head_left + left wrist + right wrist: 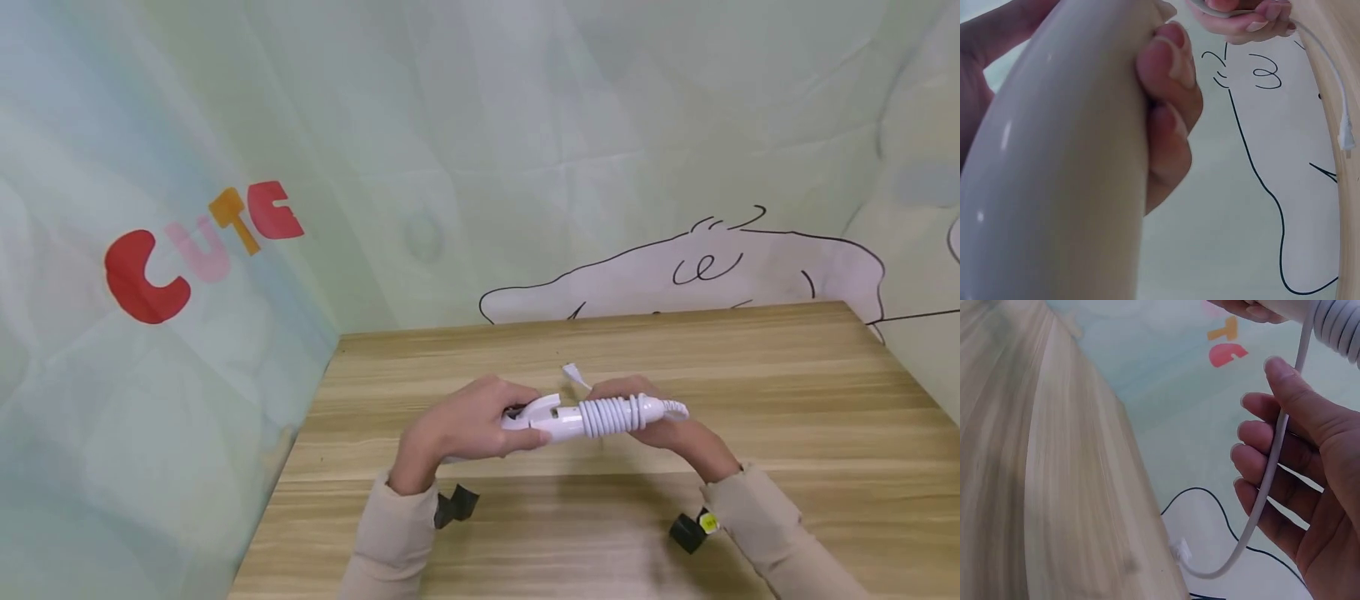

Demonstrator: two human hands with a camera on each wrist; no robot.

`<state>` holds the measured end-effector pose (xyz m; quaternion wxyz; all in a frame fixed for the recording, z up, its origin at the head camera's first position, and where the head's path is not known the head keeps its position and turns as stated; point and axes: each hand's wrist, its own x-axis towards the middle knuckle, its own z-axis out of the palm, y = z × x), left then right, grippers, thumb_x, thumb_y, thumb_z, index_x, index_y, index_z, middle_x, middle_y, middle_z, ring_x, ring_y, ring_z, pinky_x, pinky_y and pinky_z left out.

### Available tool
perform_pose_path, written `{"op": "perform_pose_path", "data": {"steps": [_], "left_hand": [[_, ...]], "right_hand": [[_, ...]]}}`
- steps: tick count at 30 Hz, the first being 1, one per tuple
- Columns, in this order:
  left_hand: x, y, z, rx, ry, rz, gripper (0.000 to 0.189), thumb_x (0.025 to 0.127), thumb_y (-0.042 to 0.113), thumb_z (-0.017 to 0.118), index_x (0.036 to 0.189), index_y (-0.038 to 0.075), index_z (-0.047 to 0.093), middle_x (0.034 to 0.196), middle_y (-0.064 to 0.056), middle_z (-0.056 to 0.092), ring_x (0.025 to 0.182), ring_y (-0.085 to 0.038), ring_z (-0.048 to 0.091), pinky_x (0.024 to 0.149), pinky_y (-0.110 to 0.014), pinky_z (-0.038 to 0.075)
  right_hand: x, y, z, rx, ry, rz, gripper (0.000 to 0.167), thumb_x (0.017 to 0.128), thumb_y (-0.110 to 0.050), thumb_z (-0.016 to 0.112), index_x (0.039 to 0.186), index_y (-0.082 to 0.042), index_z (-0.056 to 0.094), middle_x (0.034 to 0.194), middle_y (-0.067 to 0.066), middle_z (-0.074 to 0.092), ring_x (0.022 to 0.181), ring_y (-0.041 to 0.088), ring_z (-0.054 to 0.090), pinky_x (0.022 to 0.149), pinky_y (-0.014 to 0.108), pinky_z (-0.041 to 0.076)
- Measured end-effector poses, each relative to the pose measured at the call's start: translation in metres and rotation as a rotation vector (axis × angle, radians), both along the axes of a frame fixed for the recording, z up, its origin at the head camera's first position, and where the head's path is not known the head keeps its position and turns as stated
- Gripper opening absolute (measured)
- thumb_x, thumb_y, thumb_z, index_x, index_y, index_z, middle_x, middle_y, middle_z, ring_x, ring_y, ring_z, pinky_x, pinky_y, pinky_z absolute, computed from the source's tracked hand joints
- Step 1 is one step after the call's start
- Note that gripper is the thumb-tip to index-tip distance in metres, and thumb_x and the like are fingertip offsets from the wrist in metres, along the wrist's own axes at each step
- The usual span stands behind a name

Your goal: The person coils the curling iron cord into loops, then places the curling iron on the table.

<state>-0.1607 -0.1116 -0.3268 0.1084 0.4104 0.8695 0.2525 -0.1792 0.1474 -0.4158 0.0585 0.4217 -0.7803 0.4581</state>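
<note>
A white curling iron [564, 425] is held up over the table, tilted slightly, with its power cord [603, 417] wound in several loops round the right-hand part. My left hand [476, 423] grips its body near the lever [542, 406]. In the left wrist view the smooth white casing [1066, 156] fills the near side, fingers bent round it. My right hand [1310, 462] is behind the wound part, its fingers curled about a loose length of the cord [1262, 494]. That length hangs in a curve to a white plug [1346, 134] at its end.
The wood-grain table [525, 517] lies beneath both hands. Printed cloth [450, 167] stands behind and to the left, close to the table's edges. Dark straps [456, 505] show beside the left sleeve, and a black piece [687, 533] beside the right sleeve.
</note>
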Motion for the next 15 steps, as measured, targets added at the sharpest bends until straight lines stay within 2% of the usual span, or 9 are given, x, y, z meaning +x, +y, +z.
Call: {"op": "perform_pose_path", "data": {"steps": [3, 7, 11, 15], "left_hand": [[0.003, -0.001, 0.002, 0.0, -0.002, -0.017, 0.015, 0.087, 0.032, 0.063, 0.081, 0.018, 0.059, 0.067, 0.01, 0.053, 0.058, -0.001, 0.046, 0.054, -0.018, 0.039], [0.008, -0.001, 0.004, -0.009, -0.012, -0.029, 0.016, 0.086, 0.032, 0.064, 0.08, 0.019, 0.059, 0.065, 0.011, 0.052, 0.056, 0.0, 0.046, 0.053, -0.018, 0.039], [0.012, 0.001, 0.004, -0.033, -0.041, -0.044, 0.017, 0.086, 0.033, 0.064, 0.079, 0.019, 0.059, 0.065, 0.011, 0.053, 0.055, 0.0, 0.046, 0.053, -0.018, 0.039], [0.014, 0.004, 0.001, -0.067, -0.038, -0.055, 0.018, 0.086, 0.034, 0.064, 0.078, 0.02, 0.058, 0.064, 0.011, 0.052, 0.054, 0.0, 0.045, 0.053, -0.018, 0.038]], "right_hand": [[-0.001, -0.001, 0.008, -0.028, 0.026, 0.048, 0.02, 0.079, 0.009, 0.064, 0.091, -0.007, 0.068, 0.081, 0.003, 0.068, 0.074, -0.002, 0.056, 0.063, 0.023, 0.049], [-0.003, -0.002, 0.014, 0.028, 0.013, 0.059, 0.014, 0.083, 0.002, 0.067, 0.094, -0.005, 0.07, 0.087, 0.003, 0.07, 0.08, 0.001, 0.061, 0.069, 0.025, 0.051], [-0.009, 0.0, 0.014, 0.148, 0.088, -0.034, 0.01, 0.085, -0.005, 0.068, 0.093, -0.009, 0.072, 0.088, -0.001, 0.071, 0.081, 0.004, 0.063, 0.07, 0.03, 0.052], [-0.015, 0.006, 0.014, 0.238, 0.205, -0.146, 0.011, 0.082, -0.012, 0.072, 0.092, -0.015, 0.074, 0.089, -0.007, 0.071, 0.083, 0.005, 0.066, 0.072, 0.032, 0.053]]}}
